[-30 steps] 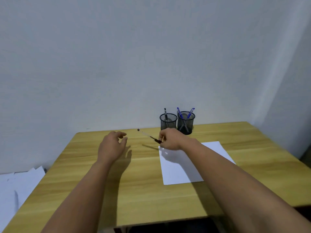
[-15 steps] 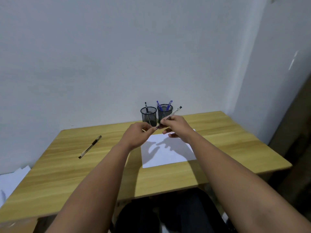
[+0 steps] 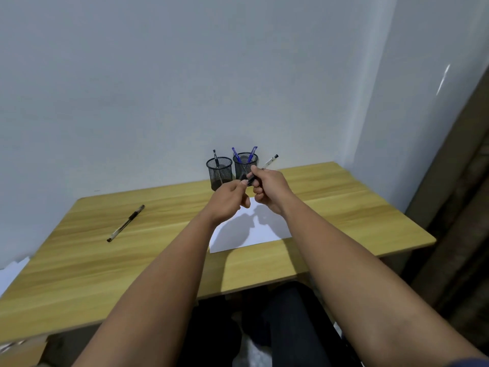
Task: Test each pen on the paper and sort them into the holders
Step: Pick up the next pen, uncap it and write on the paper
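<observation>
At the far left of the wooden table [image 3: 344, 202] a black pen [image 3: 126, 223] lies alone on the wood, pointing away toward the wall, well apart from both hands. More to the middle, against the wall, stand two black mesh holders side by side: the left holder [image 3: 219, 172] has one dark pen upright in it, and the right holder [image 3: 244, 165], just beside it, has two blue pens [image 3: 250, 154] leaning apart. In front of the holders both hands are raised above the table. The left hand [image 3: 229, 201] has its fingers curled, and its thumb and forefinger pinch the dark lower end of a clear pen [image 3: 268, 163]. The right hand [image 3: 268, 190] grips the same pen around its middle with curled fingers, so the pen goes up and to the right, its dark cap end sticking out over the hand near the right holder. Under the hands, a white sheet of paper [image 3: 264, 229] lies flat on the table, with the shadows of the hands on it.
</observation>
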The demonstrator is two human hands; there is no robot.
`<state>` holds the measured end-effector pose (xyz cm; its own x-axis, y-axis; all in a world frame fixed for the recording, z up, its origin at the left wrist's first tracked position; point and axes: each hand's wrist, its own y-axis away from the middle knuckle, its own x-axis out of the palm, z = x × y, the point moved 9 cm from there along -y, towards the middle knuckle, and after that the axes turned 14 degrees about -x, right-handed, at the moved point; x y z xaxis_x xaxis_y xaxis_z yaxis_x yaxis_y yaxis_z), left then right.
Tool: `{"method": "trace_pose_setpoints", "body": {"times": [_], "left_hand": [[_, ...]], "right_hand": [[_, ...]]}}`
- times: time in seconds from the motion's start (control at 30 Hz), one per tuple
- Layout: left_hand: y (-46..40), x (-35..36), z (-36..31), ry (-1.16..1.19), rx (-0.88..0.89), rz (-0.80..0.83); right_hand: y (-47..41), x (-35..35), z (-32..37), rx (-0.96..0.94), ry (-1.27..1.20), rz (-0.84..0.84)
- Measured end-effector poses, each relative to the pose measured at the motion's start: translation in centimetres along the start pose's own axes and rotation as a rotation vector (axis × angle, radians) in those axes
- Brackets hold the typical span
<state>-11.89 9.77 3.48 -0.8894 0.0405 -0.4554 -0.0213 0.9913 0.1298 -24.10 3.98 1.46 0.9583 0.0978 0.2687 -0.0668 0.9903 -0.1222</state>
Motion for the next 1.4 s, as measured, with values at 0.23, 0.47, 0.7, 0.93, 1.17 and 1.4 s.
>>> {"method": "trace_pose_setpoints", "body": {"times": [0.23,0.47,0.7,0.93,1.17,1.4], "left_hand": [[-1.5,-2.5,4.3,-0.321,-0.027,-0.141],[-3.5,-10.3,12.3,-0.781,-0.098,-0.584],[-5.5,-9.9,14.9,-0.804,-0.014,-0.565],[-7.1,-6.5,14.0,-0.784,0.151,-0.379],[-7.3,-6.8,14.4,-0.713,0.134,-0.383],[-7.2,-6.8,14.3,-0.715,0.128,-0.384]], "right_hand": [[-2.5,-9.7,0.8,0.006,0.037,-0.323],[-3.6,-9.0,-0.6,-0.158,0.411,-0.178],[-5.7,-6.6,-5.3,-0.141,0.351,-0.164],[-8.5,-3.4,-7.7,-0.177,0.31,-0.078],[-8.5,-4.1,-9.5,-0.191,0.369,-0.073],[-8.6,-4.0,-9.4,-0.211,0.438,-0.037]]}}
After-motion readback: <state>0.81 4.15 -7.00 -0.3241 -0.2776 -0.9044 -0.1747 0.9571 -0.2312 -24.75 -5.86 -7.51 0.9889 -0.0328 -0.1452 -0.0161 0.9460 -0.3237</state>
